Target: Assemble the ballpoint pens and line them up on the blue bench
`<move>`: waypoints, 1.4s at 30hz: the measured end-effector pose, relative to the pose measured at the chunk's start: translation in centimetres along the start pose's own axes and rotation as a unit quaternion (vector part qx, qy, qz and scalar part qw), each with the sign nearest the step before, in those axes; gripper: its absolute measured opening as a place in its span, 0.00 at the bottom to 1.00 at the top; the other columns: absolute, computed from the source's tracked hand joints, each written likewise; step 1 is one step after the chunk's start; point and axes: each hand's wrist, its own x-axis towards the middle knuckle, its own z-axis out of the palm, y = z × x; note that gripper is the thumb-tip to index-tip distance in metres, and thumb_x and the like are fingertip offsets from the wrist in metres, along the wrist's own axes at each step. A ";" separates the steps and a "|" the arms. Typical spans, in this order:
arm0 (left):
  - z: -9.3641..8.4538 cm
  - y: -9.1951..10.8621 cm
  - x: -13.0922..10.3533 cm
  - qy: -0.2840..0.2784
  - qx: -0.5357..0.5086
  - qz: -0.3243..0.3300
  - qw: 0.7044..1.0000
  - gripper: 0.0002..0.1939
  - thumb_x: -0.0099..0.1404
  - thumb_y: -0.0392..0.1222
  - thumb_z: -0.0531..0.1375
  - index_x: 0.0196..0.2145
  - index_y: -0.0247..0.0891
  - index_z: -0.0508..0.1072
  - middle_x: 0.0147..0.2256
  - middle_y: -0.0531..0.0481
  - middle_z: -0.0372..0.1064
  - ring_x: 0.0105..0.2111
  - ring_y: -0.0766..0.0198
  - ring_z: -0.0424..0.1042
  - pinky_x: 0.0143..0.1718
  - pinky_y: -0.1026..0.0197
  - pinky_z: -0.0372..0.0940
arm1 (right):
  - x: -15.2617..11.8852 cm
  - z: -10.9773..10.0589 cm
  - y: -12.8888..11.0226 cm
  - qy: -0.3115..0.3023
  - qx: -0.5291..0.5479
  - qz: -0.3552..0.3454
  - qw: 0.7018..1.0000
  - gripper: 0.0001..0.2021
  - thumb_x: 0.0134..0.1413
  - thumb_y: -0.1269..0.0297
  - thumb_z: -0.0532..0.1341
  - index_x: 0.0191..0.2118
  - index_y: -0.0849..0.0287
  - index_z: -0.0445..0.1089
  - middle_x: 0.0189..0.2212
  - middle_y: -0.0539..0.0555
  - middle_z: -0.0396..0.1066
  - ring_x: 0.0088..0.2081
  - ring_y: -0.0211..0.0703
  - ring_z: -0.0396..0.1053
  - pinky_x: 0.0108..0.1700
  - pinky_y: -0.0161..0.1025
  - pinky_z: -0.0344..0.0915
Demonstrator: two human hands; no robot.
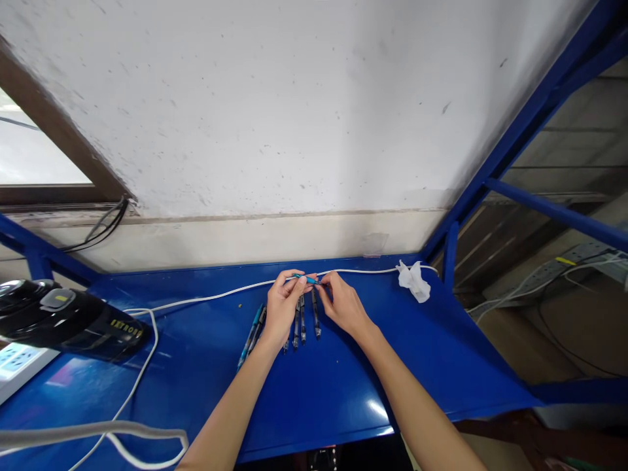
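Note:
My left hand (284,304) is closed around the barrel of a blue pen (311,280), held nearly level above the table. At the pen's right end, the fingertips of my right hand (342,302) are pinched together; the small part between them is mostly hidden. Below my hands lie several dark pens with clear sections, among them a black pen (316,317) near my right fingers. Left of my left wrist lies another blue pen (256,326) beside dark ones, partly covered by my forearm.
A white cable (210,298) crosses the blue table (314,399) behind my hands. Crumpled white tissue (415,281) lies at the back right. At the left, a large black bottle (83,324) stands near a white power strip (22,366). A blue metal frame (515,140) rises on the right.

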 end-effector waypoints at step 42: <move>0.0 0.9 -0.2 -0.055 -0.018 0.001 0.998 0.13 0.70 0.51 0.68 0.47 0.43 0.77 0.55 0.40 0.81 0.59 0.46 0.76 0.67 0.43 0.62 | 0.0 -0.4 -0.5 -0.028 0.060 0.034 0.997 0.09 0.77 0.57 0.56 0.52 0.53 0.68 0.39 0.53 0.77 0.36 0.46 0.75 0.39 0.39 0.68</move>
